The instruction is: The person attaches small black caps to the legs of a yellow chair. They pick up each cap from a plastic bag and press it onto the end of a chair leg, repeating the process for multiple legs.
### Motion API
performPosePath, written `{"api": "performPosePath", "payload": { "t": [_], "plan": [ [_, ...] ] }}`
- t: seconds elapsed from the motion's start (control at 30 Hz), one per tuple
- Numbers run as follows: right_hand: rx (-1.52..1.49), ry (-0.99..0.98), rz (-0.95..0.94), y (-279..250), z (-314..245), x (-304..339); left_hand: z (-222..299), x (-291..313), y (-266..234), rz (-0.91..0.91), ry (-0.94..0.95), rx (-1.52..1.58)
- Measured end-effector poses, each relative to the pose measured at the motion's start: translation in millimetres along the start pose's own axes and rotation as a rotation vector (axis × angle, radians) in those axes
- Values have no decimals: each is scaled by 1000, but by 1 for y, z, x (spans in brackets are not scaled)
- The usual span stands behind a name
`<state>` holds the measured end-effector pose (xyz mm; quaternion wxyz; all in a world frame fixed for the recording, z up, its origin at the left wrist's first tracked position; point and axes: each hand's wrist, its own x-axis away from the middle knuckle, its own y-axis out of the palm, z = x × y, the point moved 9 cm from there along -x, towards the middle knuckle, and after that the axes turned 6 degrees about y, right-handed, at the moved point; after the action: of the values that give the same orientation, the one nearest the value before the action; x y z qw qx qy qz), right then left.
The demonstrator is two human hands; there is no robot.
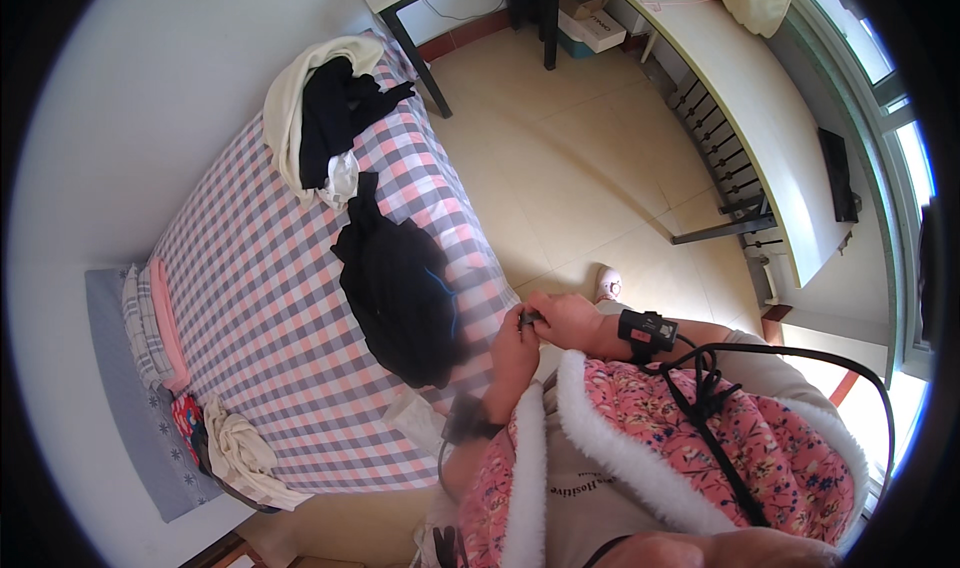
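Observation:
My left hand [513, 346] and my right hand [565, 320] meet in front of my body, beside the bed's edge. Both have their fingers closed around a small dark object [528, 318] whose kind I cannot make out. Just left of them, a black garment [395, 293] with a blue line along one side lies crumpled on the checked bedspread [240, 238]. A whitish cloth or paper piece [415, 420] rests near my left forearm. Each wrist carries a strapped black device; the one on my right wrist [648, 334] has a cable.
Farther up the bed are a cream blanket [285, 118] and another black garment [335, 108]. Pillows [145, 328] and a beige cloth [238, 446] lie at the left. A long pale desk [740, 88] curves along the right, with boxes [595, 30] beneath its far end. Tiled floor [560, 158] lies between.

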<state>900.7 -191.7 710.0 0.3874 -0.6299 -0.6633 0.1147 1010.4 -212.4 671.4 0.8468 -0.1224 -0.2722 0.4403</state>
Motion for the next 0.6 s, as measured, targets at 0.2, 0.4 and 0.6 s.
{"api": "performPosePath", "payload": {
  "t": [0.2,0.4,0.6],
  "plan": [
    [-50,196,-37,0,10,2,5,-1,0,29,126,58],
    [-53,195,-10,0,12,2,22,0,-1,-47,134,-29],
    [84,158,-74,14,25,-5,21,1,4,-107,108,-129]
  ]
}}
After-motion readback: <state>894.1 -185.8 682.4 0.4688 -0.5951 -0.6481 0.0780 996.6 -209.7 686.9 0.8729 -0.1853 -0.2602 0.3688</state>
